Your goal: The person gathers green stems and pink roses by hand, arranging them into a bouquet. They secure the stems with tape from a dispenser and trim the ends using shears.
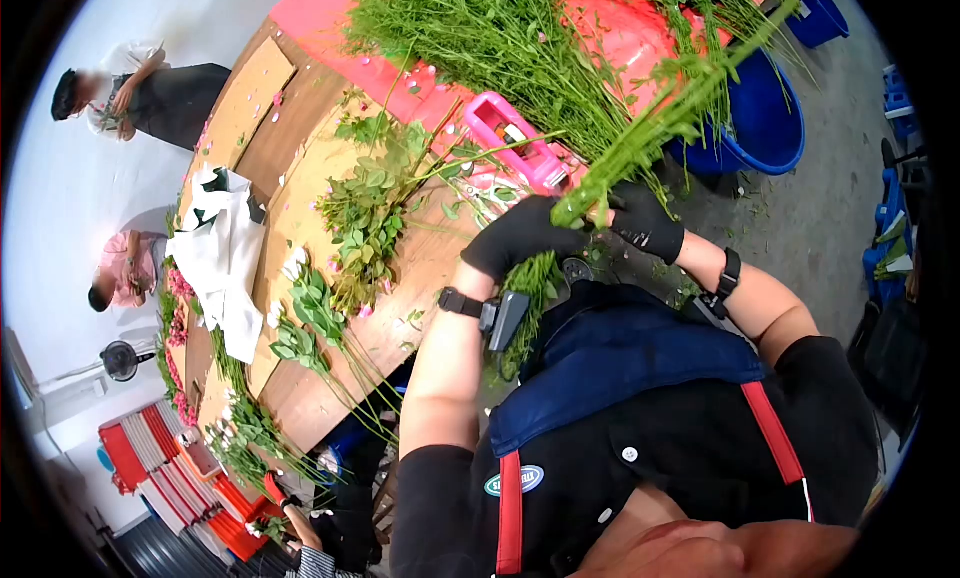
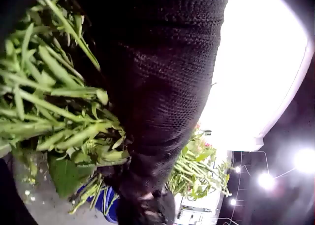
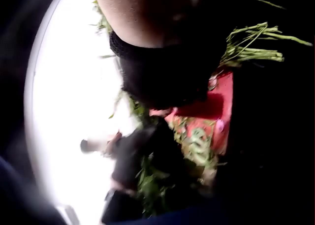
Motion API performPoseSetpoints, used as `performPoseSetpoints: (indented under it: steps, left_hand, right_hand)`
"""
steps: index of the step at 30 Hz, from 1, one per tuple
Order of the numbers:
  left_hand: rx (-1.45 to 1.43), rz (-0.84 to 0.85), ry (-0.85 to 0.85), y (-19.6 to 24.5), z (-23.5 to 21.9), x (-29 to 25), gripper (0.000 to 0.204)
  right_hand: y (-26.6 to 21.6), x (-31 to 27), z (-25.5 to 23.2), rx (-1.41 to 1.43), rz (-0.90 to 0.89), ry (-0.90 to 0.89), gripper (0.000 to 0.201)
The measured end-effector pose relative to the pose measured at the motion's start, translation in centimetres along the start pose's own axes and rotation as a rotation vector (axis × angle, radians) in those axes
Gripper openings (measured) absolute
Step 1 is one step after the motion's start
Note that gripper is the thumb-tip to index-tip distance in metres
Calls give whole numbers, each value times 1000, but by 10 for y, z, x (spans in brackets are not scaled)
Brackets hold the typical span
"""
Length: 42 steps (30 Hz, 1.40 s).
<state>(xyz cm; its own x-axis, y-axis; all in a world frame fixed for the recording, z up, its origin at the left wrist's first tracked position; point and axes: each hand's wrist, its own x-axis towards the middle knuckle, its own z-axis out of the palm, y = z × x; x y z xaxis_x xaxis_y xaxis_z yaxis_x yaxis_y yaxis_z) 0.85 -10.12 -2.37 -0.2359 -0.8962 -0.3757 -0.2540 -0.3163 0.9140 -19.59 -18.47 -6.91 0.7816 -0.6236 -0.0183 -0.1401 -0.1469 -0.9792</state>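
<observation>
My left hand [image 1: 525,236], in a black glove, grips a bunch of leafy green stems [image 1: 655,133]. The bunch slants up to the right above the fist, and its leaves [image 1: 532,293] hang below it. In the left wrist view, the gloved left hand [image 2: 157,82] stands against the cut-looking stems and leaves [image 2: 59,102]. My right hand [image 1: 648,223], gloved too, is close beside the bunch, its bare fingertips right at the stems. Whether those fingers pinch the stems I cannot tell. The right wrist view is dark, with the right hand [image 3: 162,80] just above the left hand [image 3: 138,151].
Beyond the hands, a pink tool [image 1: 515,138] lies on the table [image 1: 420,248] near rose stems [image 1: 365,213]. A large green heap [image 1: 480,48] covers the red sheet [image 1: 310,18]. Blue tubs [image 1: 790,128] stand at the right. Several people are around the table's far side.
</observation>
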Motion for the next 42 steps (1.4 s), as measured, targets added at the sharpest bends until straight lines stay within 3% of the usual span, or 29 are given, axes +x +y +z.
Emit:
performPoseSetpoints:
  steps: [1,2,3,4,6,7,9,11,13,14,16,19,20,22,23,24,25,27,29,30,31,33,34,35,37,38,40,41,42]
  left_hand:
    - [-23,101,-33,6,2,-1,40]
    - [115,5,-39,15,0,-2,42]
    - [151,61,66,-3,9,2,43]
    - [234,44,90,3,10,0,43]
    - [336,102,146,-2,19,-1,42]
    - [367,161,254,12,29,-6,42]
    - [476,17,162,30,33,-12,49]
    - [576,90,204,15,38,-12,48]
    - [620,15,274,27,33,-14,46]
    - [650,-23,330,30,31,-14,45]
    - [787,-14,496,21,33,-16,42]
    - [947,-39,592,1,27,-11,38]
    - [981,31,623,-4,24,-12,33]
    - [1024,17,610,-1,21,-15,30]
    - [1040,-5,600,0,22,-20,29]
    - [1039,-6,558,7,27,-23,29]
    - [1137,-38,555,-8,31,-20,30]
    - [1108,74,560,-19,34,-25,41]
    - [907,103,527,-12,31,-37,42]
    - [807,122,514,-11,30,-43,42]
    - [701,48,437,-14,27,-46,43]
    - [485,-78,288,-19,21,-50,44]
    - [267,-62,184,-31,20,-51,41]
    - [342,59,137,-43,18,-52,39]
    - [492,304,26,-31,16,-56,35]
    - [251,39,-79,-21,20,-58,32]
    - [196,115,-100,-9,25,-58,34]
    - [172,154,-110,-7,25,-58,35]
    - [308,95,-125,-12,20,-59,38]
  right_hand:
    - [10,5,-1,-56,-23,-51,15]
    - [19,10,-3,-111,-48,-98,15]
    - [31,16,-3,-168,-73,-138,16]
    - [37,26,-2,247,66,-238,19]
    - [32,58,1,-86,-519,-134,20]
    - [21,61,-5,-254,-668,-77,20]
    - [6,54,-14,-440,-733,-71,20]
    - [-3,47,-24,-629,-786,-160,18]
    - [42,37,-26,-530,-277,-452,31]
    - [42,34,-13,-368,-209,-390,28]
    - [81,24,9,-269,-363,-108,25]
    - [98,34,33,-9,-186,-205,26]
    - [111,31,39,-48,-124,-236,24]
    - [79,23,38,55,-65,-272,22]
    - [12,16,25,203,-59,-274,22]
    - [-10,12,25,281,222,-291,23]
    - [-7,10,29,412,276,-260,21]
    - [-27,1,24,468,262,-237,23]
    - [-60,1,6,506,456,-387,33]
    - [-83,-1,4,530,424,-250,34]
    - [-82,-6,-2,501,452,-247,36]
    - [-57,-11,-18,92,186,-502,34]
    - [-71,-21,-16,181,397,-441,28]
    - [-46,-29,-10,126,320,-403,31]
    - [-44,-32,-3,20,142,-277,37]
    - [-36,-29,3,-97,-18,-277,38]
    - [-32,-12,20,-329,-340,-267,41]
    - [-36,-8,16,-297,-468,-259,41]
    - [-18,-13,21,-88,-268,-257,40]
